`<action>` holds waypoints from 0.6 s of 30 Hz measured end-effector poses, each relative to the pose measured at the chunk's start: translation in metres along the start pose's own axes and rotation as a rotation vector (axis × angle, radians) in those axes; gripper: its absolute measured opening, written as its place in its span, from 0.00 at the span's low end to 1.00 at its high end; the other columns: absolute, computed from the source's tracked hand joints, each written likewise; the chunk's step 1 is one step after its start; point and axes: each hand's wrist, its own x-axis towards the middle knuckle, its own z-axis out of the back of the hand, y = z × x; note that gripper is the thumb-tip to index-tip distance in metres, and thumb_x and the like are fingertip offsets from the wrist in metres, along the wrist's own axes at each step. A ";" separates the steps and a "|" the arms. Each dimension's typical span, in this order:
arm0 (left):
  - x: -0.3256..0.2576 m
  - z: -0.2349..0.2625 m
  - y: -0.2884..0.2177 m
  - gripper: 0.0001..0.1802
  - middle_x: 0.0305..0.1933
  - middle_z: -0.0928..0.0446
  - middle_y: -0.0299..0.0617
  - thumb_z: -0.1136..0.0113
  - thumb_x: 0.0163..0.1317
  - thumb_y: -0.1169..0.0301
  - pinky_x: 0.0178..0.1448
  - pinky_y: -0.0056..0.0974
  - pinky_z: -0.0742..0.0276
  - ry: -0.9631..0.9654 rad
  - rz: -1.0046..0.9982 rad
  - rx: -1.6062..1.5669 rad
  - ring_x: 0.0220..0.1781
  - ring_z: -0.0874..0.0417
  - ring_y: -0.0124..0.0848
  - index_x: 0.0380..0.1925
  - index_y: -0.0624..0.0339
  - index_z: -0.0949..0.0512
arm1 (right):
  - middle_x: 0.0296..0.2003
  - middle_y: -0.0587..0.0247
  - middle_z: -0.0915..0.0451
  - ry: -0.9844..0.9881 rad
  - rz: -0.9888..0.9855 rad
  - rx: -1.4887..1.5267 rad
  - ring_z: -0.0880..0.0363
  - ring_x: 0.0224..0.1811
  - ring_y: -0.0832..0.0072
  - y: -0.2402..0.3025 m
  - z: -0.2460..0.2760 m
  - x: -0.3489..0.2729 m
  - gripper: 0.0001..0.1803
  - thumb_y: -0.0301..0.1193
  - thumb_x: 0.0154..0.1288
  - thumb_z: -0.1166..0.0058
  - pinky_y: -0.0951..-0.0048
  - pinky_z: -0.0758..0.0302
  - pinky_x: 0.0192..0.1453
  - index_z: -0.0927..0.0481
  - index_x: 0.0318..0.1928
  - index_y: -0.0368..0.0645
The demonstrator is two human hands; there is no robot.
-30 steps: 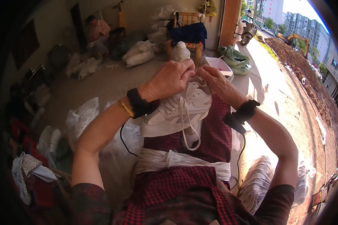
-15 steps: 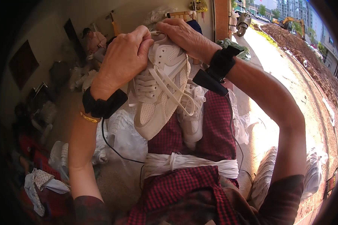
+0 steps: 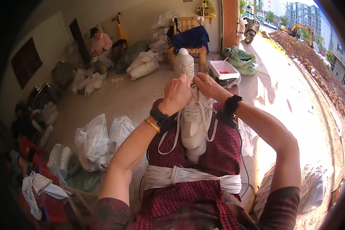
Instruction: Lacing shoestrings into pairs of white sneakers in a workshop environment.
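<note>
A white sneaker [image 3: 193, 128] lies on my lap, toe toward me, its laces partly threaded. Loose lace loops [image 3: 163, 147] hang on both sides of it. My left hand [image 3: 177, 92] is closed at the upper left of the lacing, fingertips pinching the shoe's top edge. Opposite it, my right hand [image 3: 211, 86] closes on the upper right edge by the tongue. The fingers hide exactly what each pinch contains. Beneath the sneaker, the toe of another pale shoe [image 3: 195, 152] shows. A bundle of white laces [image 3: 191, 177] lies across my checked apron [image 3: 180, 199].
A clear plastic bottle [image 3: 184, 63] and a white box with something red [image 3: 222, 69] stand beyond my hands. Bagged shoes [image 3: 94, 142] lie at left near a red crate [image 3: 51, 174]. A bamboo chair [image 3: 189, 38] stands behind; a seated person [image 3: 101, 46] is farther back.
The sneaker has come down from in front of my chest onto my lap, above the other shoe. Both hands moved down with it, and my left hand shifted right.
</note>
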 end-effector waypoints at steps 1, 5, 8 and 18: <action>-0.002 0.004 0.004 0.10 0.30 0.19 0.62 0.45 0.68 0.68 0.41 0.57 0.23 0.005 -0.014 -0.038 0.37 0.17 0.60 0.35 0.65 0.24 | 0.35 0.47 0.26 -0.031 0.019 0.015 0.21 0.39 0.48 0.005 -0.001 0.000 0.06 0.24 0.63 0.50 0.56 0.23 0.42 0.29 0.38 0.34; -0.024 0.012 0.002 0.10 0.31 0.19 0.64 0.45 0.66 0.70 0.42 0.55 0.22 0.000 0.039 -0.164 0.38 0.17 0.60 0.33 0.68 0.22 | 0.36 0.48 0.26 -0.083 0.140 0.014 0.22 0.42 0.51 0.024 0.015 0.003 0.08 0.22 0.61 0.48 0.59 0.23 0.47 0.27 0.41 0.35; -0.032 0.009 0.000 0.11 0.31 0.19 0.63 0.45 0.67 0.69 0.41 0.51 0.22 -0.067 0.045 -0.198 0.38 0.16 0.59 0.34 0.68 0.23 | 0.37 0.49 0.26 -0.033 0.163 -0.043 0.22 0.44 0.54 0.023 0.015 0.008 0.09 0.22 0.61 0.48 0.62 0.24 0.49 0.27 0.42 0.34; -0.040 0.062 -0.016 0.10 0.30 0.19 0.42 0.51 0.75 0.70 0.29 0.35 0.28 -0.283 -0.099 -0.504 0.24 0.25 0.25 0.36 0.64 0.26 | 0.46 0.54 0.20 0.011 -0.255 0.543 0.17 0.45 0.66 0.068 0.039 0.005 0.15 0.30 0.80 0.64 0.70 0.22 0.51 0.28 0.41 0.30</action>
